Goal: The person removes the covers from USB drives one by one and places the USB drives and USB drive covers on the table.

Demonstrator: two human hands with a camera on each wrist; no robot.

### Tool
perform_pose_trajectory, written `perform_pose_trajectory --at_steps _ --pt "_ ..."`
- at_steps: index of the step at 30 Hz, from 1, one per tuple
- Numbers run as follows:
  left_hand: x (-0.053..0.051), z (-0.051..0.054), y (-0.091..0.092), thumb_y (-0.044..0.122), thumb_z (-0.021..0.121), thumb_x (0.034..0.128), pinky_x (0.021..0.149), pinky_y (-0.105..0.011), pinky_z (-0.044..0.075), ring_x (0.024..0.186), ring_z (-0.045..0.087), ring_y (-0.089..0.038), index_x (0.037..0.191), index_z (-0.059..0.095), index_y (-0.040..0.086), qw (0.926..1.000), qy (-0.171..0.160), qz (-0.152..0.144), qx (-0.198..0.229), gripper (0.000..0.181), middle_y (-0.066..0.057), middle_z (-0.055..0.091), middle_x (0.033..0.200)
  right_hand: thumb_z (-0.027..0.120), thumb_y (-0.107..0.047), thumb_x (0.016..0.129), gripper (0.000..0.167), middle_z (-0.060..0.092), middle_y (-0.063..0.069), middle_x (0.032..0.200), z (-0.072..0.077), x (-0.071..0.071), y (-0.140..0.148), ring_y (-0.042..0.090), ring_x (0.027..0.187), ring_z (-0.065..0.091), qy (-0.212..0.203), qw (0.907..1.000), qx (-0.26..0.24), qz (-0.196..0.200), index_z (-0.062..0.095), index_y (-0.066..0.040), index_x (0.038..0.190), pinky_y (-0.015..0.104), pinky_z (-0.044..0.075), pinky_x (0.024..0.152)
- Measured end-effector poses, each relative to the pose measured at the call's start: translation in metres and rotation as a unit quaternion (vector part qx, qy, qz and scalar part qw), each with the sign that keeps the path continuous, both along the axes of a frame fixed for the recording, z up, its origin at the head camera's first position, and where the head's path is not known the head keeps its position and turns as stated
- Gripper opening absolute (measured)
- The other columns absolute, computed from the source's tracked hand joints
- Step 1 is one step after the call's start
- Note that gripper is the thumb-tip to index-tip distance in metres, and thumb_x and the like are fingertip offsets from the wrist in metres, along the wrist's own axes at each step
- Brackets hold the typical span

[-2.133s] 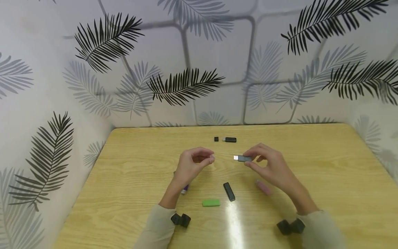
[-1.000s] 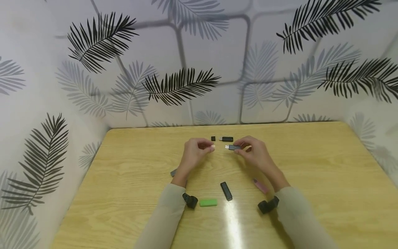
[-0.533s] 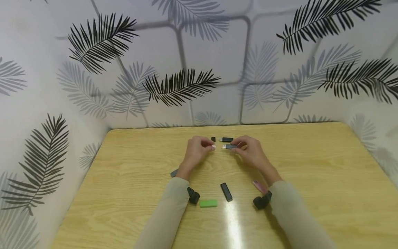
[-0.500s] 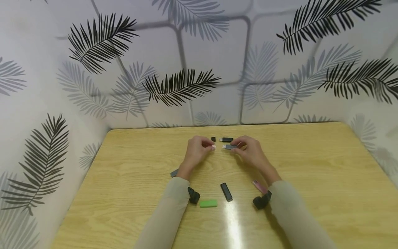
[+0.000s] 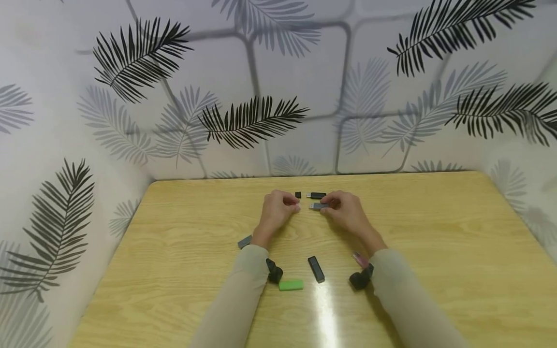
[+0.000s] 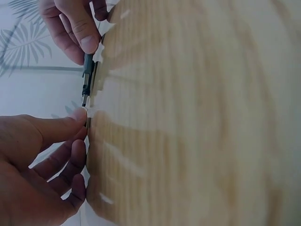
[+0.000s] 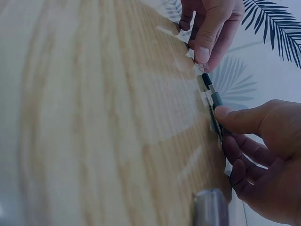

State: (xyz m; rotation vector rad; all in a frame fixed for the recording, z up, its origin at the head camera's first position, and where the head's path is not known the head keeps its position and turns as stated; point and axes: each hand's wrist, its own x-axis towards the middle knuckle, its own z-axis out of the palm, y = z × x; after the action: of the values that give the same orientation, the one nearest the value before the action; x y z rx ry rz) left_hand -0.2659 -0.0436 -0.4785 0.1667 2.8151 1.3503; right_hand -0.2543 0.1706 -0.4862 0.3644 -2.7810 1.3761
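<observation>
While the right hand (image 5: 345, 210) pinches the held stick (image 5: 319, 206), grey with its metal plug (image 5: 311, 206) bare, the left hand (image 5: 275, 210) pinches a small pale piece (image 7: 202, 68), facing the plug but apart from it; mostly covered, it is probably a cap. Both lie far beyond the green stick (image 5: 291, 285) on the counter (image 5: 196, 217); lifted or resting, I cannot tell. Farthest from the green stick, the black stick (image 5: 316, 195) lies uncapped, its black cap (image 5: 298, 195) apart on its left. As I judge it, one pair is laid out and a second is in hand. Untouched: the dark stick (image 5: 316, 269), just right of the green stick; the pink stick (image 5: 359, 258), farther right, partly hidden by a wrist camera (image 5: 359, 281); the grey stick (image 5: 245, 241), beyond and left. Whether these are capped is unclear. From where I stand, no brand, label or writing is legible.
</observation>
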Motion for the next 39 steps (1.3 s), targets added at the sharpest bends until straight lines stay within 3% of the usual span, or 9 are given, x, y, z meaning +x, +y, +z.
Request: perform_pose_trajectory --at_steps 13,20,30,39 --pt "0.002 -0.001 0.001 0.009 0.082 0.0884 0.073 -0.036 0.058 0.082 0.071 -0.021 0.097 0.082 0.006 0.9997 -0.002 0.006 -0.023 0.008 -0.007 0.077 0.096 0.078 -0.003 0.090 0.017 0.071 0.012 0.100 -0.002 -0.002 -0.003 0.026 0.088 0.063 0.002 0.9999 0.012 0.003 0.075 0.000 0.107 0.038 0.052 0.078" --pt "0.002 -0.001 0.002 0.009 0.080 0.0910 0.074 -0.036 0.058 0.085 0.070 -0.022 0.100 0.082 0.005 0.9998 0.002 -0.006 -0.021 0.010 -0.009 0.077 0.101 0.078 -0.004 0.091 0.016 0.070 0.011 0.100 -0.002 -0.002 -0.002 0.024 0.087 0.062 -0.003 0.9999 0.012 0.001 0.075 -0.002 0.107 0.037 0.052 0.077" --pt "0.006 0.003 -0.006 0.008 0.079 0.0916 0.074 -0.037 0.057 0.081 0.067 -0.022 0.105 0.080 0.003 0.9993 0.007 -0.021 0.030 0.015 -0.009 0.074 0.093 0.076 -0.006 0.092 0.022 0.071 0.015 0.107 0.003 0.002 0.001 0.029 0.095 0.067 -0.004 1.0000 -0.004 -0.006 0.073 -0.001 0.113 0.045 0.055 0.085" --pt "0.021 0.019 -0.014 0.011 0.072 0.0976 0.087 -0.046 0.057 0.102 0.067 -0.032 0.117 0.076 0.002 0.9957 -0.009 -0.047 0.078 0.021 -0.015 0.072 0.117 0.072 -0.012 0.097 0.026 0.069 0.016 0.117 0.021 0.015 0.009 0.033 0.105 0.066 -0.005 0.9998 -0.019 -0.003 0.070 -0.001 0.121 0.049 0.054 0.087"
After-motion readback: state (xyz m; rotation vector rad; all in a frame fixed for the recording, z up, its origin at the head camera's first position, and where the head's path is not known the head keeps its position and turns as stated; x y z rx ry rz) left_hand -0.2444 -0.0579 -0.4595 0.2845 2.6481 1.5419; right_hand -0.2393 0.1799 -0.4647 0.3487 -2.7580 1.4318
